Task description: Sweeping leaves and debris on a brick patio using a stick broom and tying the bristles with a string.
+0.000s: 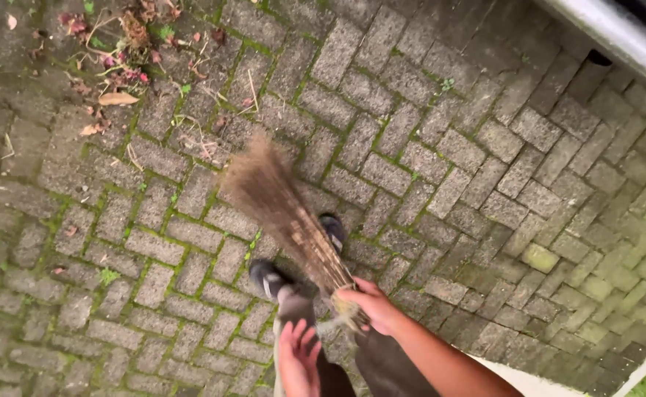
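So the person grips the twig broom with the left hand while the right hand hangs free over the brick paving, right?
Not quite: the hands are swapped. In the head view the right hand grips the bound end of the twig broom, while the left hand hangs free, fingers spread, over the brick paving.

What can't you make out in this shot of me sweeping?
- Broom tips: motion-blurred in the head view.
- Right hand grip: its fingers wrap under the bundle, hidden.
- Left hand: cut off by the bottom edge.
- Litter on the paving: too small to sort.
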